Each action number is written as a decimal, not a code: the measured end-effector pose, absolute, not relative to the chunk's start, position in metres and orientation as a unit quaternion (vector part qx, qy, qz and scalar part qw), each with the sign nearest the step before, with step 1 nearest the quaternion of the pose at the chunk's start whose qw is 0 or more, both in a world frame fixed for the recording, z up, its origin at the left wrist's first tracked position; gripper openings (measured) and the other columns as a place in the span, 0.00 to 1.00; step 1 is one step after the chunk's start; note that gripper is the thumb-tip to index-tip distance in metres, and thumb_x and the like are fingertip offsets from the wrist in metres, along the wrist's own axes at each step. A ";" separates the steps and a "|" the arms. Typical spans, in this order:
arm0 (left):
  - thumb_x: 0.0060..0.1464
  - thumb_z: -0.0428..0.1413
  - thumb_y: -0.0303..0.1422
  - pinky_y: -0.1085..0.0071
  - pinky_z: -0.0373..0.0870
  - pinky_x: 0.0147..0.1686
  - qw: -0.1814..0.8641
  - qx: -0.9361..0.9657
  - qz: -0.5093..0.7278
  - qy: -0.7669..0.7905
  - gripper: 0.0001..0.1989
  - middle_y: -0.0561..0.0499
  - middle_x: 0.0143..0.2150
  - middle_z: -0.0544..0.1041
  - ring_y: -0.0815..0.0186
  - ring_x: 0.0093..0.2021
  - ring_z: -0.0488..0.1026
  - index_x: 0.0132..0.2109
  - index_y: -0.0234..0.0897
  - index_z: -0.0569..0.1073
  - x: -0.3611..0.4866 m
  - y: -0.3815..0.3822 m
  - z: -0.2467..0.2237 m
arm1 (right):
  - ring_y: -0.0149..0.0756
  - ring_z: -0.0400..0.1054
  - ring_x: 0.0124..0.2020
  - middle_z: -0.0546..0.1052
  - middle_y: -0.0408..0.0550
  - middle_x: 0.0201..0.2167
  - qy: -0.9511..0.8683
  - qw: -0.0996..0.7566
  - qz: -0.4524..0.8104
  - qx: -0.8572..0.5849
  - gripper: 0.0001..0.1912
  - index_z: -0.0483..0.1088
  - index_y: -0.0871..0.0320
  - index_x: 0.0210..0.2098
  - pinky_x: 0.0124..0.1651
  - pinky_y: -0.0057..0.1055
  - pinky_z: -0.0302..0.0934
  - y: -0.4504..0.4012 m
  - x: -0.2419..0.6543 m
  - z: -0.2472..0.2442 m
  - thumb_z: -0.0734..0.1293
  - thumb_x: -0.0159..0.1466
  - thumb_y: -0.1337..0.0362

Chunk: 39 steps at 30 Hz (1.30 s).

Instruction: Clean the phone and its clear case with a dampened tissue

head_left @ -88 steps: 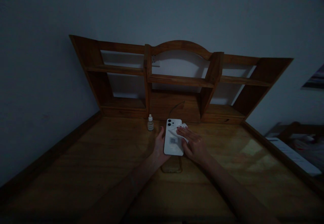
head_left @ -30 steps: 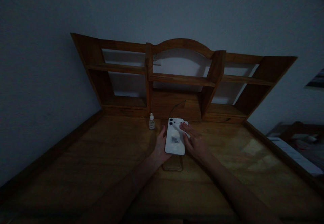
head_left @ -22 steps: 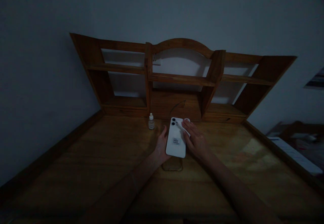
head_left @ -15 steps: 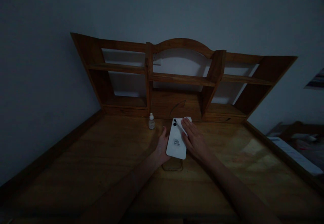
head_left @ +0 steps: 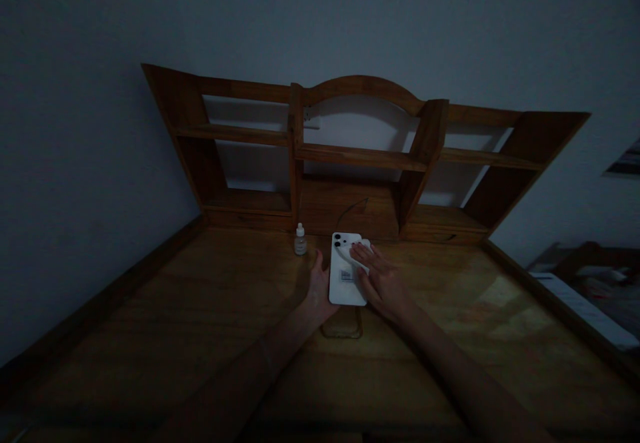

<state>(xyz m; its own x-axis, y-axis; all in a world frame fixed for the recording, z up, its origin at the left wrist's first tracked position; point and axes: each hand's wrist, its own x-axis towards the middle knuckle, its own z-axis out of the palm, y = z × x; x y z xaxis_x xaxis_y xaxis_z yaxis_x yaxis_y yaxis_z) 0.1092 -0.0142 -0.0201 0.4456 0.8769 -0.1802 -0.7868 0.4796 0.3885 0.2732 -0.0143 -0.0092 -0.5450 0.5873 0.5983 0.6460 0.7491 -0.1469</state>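
A white phone (head_left: 345, 291) with camera lenses and a small printed label faces back side up above the desk. My left hand (head_left: 319, 291) holds it from the left and below, thumb up beside its edge. Over its right part, my right hand (head_left: 383, 279) presses a white cloth (head_left: 365, 243) against the back. A clear phone case (head_left: 342, 334) lies on the desk just below the phone, partly hidden by it. To the left stands a small bottle (head_left: 300, 241) with a white cap.
A wooden shelf unit (head_left: 363, 157) stands at the back of the wooden desk (head_left: 210, 309). A socket (head_left: 312, 120) is on the wall behind it. White sheets (head_left: 583, 306) lie beyond the desk's right edge.
The phone has turned more upright, and more of its camera lenses show. My right hand and the cloth have moved slightly down and left.
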 end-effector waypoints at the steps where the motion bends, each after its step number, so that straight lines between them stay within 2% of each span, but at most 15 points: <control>1: 0.59 0.43 0.54 0.57 0.65 0.51 0.838 0.124 0.500 0.182 0.33 0.40 0.47 0.78 0.50 0.49 0.73 0.56 0.32 0.70 0.109 -0.014 -0.020 | 0.42 0.51 0.67 0.60 0.51 0.65 -0.880 0.321 -0.043 -0.348 0.27 0.54 0.57 0.66 0.68 0.53 0.46 -0.015 0.273 -0.009 0.56 0.68 0.68; 9: 0.59 0.43 0.52 0.55 0.66 0.50 0.822 0.116 0.528 0.177 0.32 0.38 0.46 0.78 0.50 0.48 0.73 0.55 0.30 0.71 0.107 -0.010 -0.026 | 0.41 0.62 0.61 0.71 0.49 0.57 -0.890 0.355 0.002 -0.286 0.22 0.65 0.54 0.59 0.66 0.51 0.52 -0.020 0.277 -0.007 0.58 0.66 0.69; 15: 0.60 0.39 0.53 0.54 0.65 0.53 0.826 0.155 0.524 0.140 0.34 0.37 0.47 0.77 0.50 0.49 0.73 0.54 0.29 0.72 0.106 -0.010 -0.026 | 0.41 0.72 0.51 0.79 0.49 0.46 -0.874 0.412 0.095 -0.239 0.16 0.75 0.55 0.46 0.64 0.49 0.56 -0.025 0.280 -0.006 0.58 0.67 0.68; 19: 0.59 0.38 0.54 0.53 0.64 0.54 0.821 0.164 0.533 0.122 0.36 0.34 0.53 0.74 0.48 0.53 0.71 0.57 0.27 0.69 0.106 -0.011 -0.024 | 0.42 0.74 0.48 0.81 0.49 0.41 -0.848 0.434 0.177 -0.248 0.18 0.77 0.55 0.42 0.60 0.46 0.61 -0.026 0.281 -0.008 0.56 0.69 0.62; 24: 0.59 0.39 0.54 0.53 0.64 0.54 0.817 0.156 0.541 0.121 0.38 0.33 0.52 0.74 0.48 0.53 0.71 0.59 0.25 0.67 0.105 -0.009 -0.030 | 0.42 0.75 0.47 0.81 0.47 0.37 -0.826 0.444 0.227 -0.263 0.21 0.79 0.55 0.39 0.57 0.44 0.65 -0.024 0.282 -0.015 0.55 0.70 0.56; 31: 0.59 0.38 0.54 0.51 0.65 0.54 0.820 0.146 0.539 0.128 0.38 0.33 0.51 0.74 0.46 0.54 0.70 0.60 0.24 0.66 0.105 -0.007 -0.026 | 0.42 0.73 0.49 0.81 0.46 0.39 -0.842 0.433 0.197 -0.254 0.22 0.78 0.54 0.41 0.58 0.45 0.64 -0.023 0.283 -0.019 0.54 0.70 0.56; 35: 0.60 0.40 0.53 0.54 0.67 0.51 0.817 0.143 0.533 0.167 0.34 0.36 0.48 0.77 0.49 0.49 0.73 0.57 0.29 0.69 0.105 -0.008 -0.022 | 0.42 0.71 0.52 0.78 0.49 0.47 -0.860 0.415 0.139 -0.264 0.19 0.75 0.54 0.49 0.61 0.47 0.61 -0.025 0.280 -0.012 0.54 0.70 0.61; 39: 0.59 0.45 0.51 0.57 0.69 0.48 0.825 0.137 0.508 0.206 0.30 0.40 0.43 0.79 0.53 0.43 0.76 0.55 0.31 0.71 0.107 -0.012 -0.020 | 0.45 0.65 0.58 0.73 0.50 0.54 -0.843 0.422 0.058 -0.329 0.20 0.69 0.54 0.56 0.64 0.49 0.56 -0.021 0.280 -0.007 0.55 0.70 0.62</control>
<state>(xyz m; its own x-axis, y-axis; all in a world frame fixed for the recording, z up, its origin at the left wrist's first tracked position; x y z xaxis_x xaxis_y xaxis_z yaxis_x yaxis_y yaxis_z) 0.1066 -0.0115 -0.0201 0.3979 0.8952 -0.2008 -0.7824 0.4454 0.4353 0.2800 -0.0214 -0.0074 -0.4285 0.6027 0.6731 0.5052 0.7775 -0.3745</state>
